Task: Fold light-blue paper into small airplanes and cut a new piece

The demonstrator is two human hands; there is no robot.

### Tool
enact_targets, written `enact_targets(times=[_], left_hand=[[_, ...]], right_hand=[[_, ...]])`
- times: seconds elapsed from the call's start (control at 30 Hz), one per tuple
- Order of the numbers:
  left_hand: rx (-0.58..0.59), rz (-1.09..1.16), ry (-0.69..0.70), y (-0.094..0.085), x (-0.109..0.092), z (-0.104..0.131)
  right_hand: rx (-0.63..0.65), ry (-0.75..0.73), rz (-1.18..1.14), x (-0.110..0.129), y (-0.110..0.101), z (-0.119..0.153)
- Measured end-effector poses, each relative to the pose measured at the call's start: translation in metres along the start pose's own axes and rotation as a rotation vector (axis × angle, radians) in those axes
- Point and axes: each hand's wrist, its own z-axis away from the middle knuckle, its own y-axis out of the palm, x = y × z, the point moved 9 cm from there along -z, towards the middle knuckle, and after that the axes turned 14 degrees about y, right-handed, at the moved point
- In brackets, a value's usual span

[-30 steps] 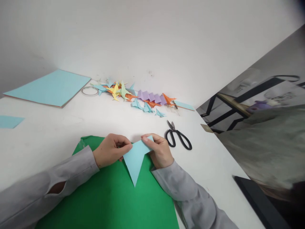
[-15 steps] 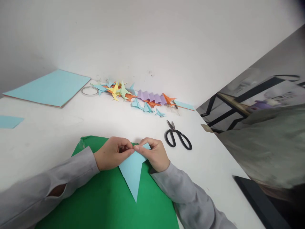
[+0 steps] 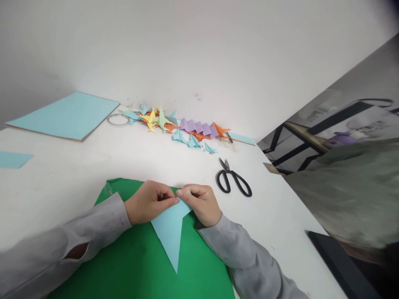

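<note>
A light blue piece of folded paper (image 3: 170,230) hangs between my two hands, its long point aimed down toward me over a green sheet (image 3: 134,265). My left hand (image 3: 151,203) pinches the paper's upper edge with thumb and forefinger. Close beside it, my right hand (image 3: 201,202) is closed on the upper right part, thumb on top and fingers behind. The two thumbs are almost touching. Part of the paper's top is hidden by my fingers.
Black-handled scissors (image 3: 232,176) lie open to the right. Along the wall sit several colourful folded paper shapes (image 3: 160,120) and a purple pleated strip (image 3: 199,126). A blue paper stack (image 3: 65,116), a thin ring (image 3: 118,119) and a small blue sheet (image 3: 15,159) are at left.
The paper has shifted slightly down and left, its tip now lower. Less of its upper right corner shows beside my right hand. Both hands keep their pinch.
</note>
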Motion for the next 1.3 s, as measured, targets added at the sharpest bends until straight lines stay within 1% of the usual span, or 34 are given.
enact_targets(times=[0.17, 0.3, 0.47, 0.7, 1.03, 1.2, 1.3], left_hand=[[-0.038, -0.043, 0.012, -0.003, 0.003, -0.001], [-0.061, -0.033, -0.017, -0.006, 0.006, 0.0], [-0.09, -0.007, -0.04, -0.009, 0.007, 0.0], [-0.123, 0.06, 0.004, -0.009, 0.005, 0.001], [-0.165, 0.084, 0.006, -0.014, -0.003, 0.001], [-0.148, 0.089, -0.01, -0.014, -0.004, 0.0], [-0.147, 0.078, -0.007, -0.015, -0.005, 0.0]], right_hand=[[0.023, -0.055, 0.029, 0.004, 0.002, -0.001], [0.005, -0.106, 0.042, 0.007, 0.001, 0.0], [-0.001, -0.092, 0.029, 0.005, 0.002, -0.001], [0.0, -0.043, -0.016, 0.002, 0.002, -0.002], [0.016, -0.034, -0.043, 0.001, 0.002, -0.002], [-0.024, -0.032, -0.057, 0.0, -0.002, -0.003], [-0.023, -0.03, -0.056, 0.0, -0.002, -0.003]])
